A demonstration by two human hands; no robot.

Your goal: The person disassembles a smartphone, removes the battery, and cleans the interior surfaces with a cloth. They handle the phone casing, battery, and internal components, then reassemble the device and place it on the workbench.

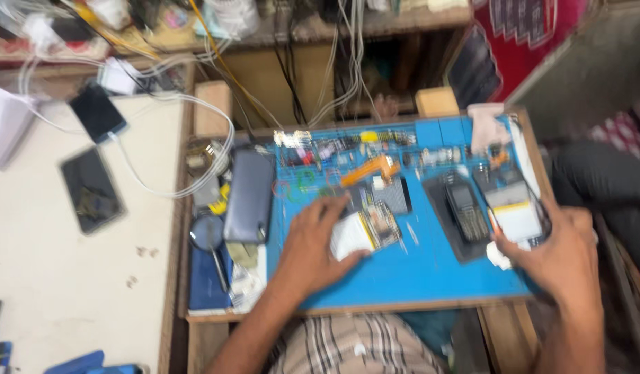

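The frame is blurred by motion. My left hand (312, 244) rests palm down on a blue work mat (431, 266), its fingers on a small white and yellow flat part (354, 235). My right hand (561, 257) sits at the mat's right edge, fingers curled around a small white-faced device (517, 218) with a dark rim. Between the hands a dark keypad phone (465, 211) lies on a black pad. An orange strip (370, 170) and several small parts lie along the mat's far side.
A dark grey phone (249, 195) lies left of the mat, with a magnifying glass (208, 234) beside it. Two dark phones (91, 190) (98, 112) sit on the white table at left, one on a white cable. Tangled cables hang at the back.
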